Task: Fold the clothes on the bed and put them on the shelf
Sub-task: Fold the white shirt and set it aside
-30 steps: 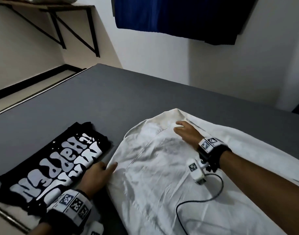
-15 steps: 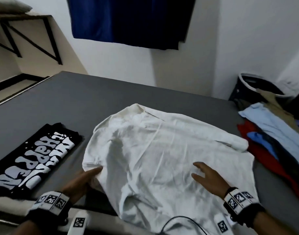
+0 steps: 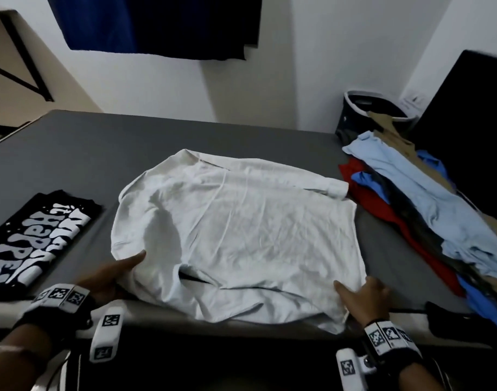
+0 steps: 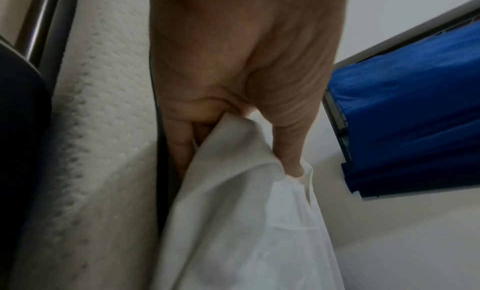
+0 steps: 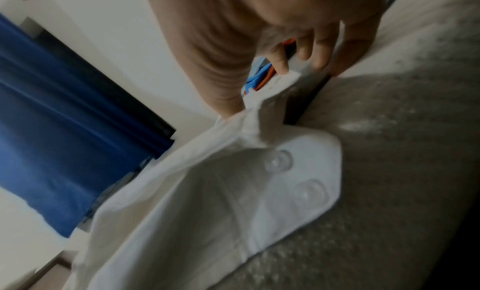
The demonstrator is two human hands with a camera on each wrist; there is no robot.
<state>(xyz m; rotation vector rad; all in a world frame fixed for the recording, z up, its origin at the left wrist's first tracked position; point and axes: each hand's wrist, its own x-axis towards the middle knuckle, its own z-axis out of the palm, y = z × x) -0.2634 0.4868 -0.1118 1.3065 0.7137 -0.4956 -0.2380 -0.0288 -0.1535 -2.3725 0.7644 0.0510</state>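
Note:
A white shirt (image 3: 241, 230) lies spread and creased in the middle of the grey bed (image 3: 100, 148). My left hand (image 3: 115, 273) is at the shirt's near left edge. In the left wrist view my left hand (image 4: 233, 161) pinches a fold of the white shirt (image 4: 246, 233) between thumb and fingers. My right hand (image 3: 363, 297) is at the shirt's near right corner, thumb lying on the cloth. The right wrist view shows my right hand (image 5: 255, 91) holding a raised edge of the shirt (image 5: 207, 191), beside a cuff with two clear buttons (image 5: 278, 161).
A folded black T-shirt with white lettering (image 3: 36, 238) lies at the bed's left. A pile of unfolded clothes, light blue, red and tan (image 3: 427, 210), runs along the right side. A dark laundry basket (image 3: 368, 108) stands behind it. A black shelf bracket (image 3: 16, 52) is on the left wall.
My right hand came from the shirt's collar down to its near right corner. My left hand stayed at the left edge. The view swung right, bringing the clothes pile in.

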